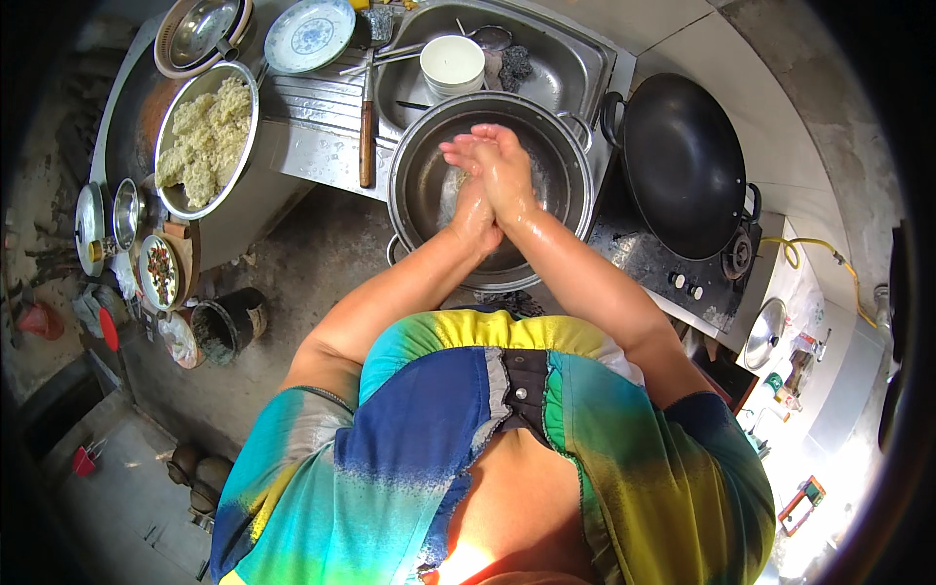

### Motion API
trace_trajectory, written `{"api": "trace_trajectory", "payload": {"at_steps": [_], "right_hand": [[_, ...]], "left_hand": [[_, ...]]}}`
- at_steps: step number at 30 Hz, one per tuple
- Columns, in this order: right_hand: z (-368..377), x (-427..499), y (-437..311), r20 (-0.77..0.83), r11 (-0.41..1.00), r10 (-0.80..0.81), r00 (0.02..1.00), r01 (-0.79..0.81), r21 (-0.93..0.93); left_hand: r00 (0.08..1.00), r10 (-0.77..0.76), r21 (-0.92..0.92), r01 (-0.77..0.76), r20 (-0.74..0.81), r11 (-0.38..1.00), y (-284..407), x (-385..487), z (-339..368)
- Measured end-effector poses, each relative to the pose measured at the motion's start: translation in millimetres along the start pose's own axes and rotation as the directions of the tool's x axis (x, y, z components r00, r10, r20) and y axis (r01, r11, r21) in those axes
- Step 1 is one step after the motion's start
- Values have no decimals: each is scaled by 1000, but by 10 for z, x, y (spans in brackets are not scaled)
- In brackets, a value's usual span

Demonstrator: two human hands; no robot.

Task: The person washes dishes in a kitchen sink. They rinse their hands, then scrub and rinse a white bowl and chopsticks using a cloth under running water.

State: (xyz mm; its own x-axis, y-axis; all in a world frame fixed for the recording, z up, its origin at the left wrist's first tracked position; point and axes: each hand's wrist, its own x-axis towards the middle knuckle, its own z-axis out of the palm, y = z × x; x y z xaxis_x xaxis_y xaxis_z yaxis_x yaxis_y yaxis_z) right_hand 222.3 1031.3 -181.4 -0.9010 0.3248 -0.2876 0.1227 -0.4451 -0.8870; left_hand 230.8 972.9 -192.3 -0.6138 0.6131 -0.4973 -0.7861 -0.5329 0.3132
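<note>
Both my hands are wet and pressed together above a large two-handled steel pot (420, 241). My right hand (504, 175) lies over my left hand (475, 212), its fingers stretched toward the upper left. A small pale bit shows at the edge of the palms, but whether something is held between them is hidden. Some light patches show on the pot's bottom, behind the hands. To the left, a white-rimmed metal basin (255, 139) holds a heaped, pale, crumbly mash (207, 139).
Beyond the pot is a steel sink (585, 77) with stacked white bowls (452, 62). A wooden-handled knife (366, 146) lies on the drainboard beside a patterned plate (309, 35). A black wok (684, 164) stands right, over the gas stove (643, 263). A black bucket (230, 322) is on the floor.
</note>
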Motion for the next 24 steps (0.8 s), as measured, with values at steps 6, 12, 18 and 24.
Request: {"api": "trace_trajectory", "payload": {"at_steps": [6, 12, 18, 24], "right_hand": [[35, -484, 105, 135, 594, -419, 898, 384, -707], [-141, -90, -290, 51, 877, 481, 875, -480, -28], [-460, 273, -113, 38, 873, 363, 931, -354, 335], [-280, 23, -52, 58, 869, 259, 964, -259, 421]], "left_hand": [[924, 364, 914, -244, 118, 323, 199, 220, -376], [756, 367, 836, -527, 543, -150, 141, -77, -95], [959, 160, 419, -249, 235, 874, 115, -274, 106], [972, 133, -295, -72, 192, 953, 307, -257, 214]]}}
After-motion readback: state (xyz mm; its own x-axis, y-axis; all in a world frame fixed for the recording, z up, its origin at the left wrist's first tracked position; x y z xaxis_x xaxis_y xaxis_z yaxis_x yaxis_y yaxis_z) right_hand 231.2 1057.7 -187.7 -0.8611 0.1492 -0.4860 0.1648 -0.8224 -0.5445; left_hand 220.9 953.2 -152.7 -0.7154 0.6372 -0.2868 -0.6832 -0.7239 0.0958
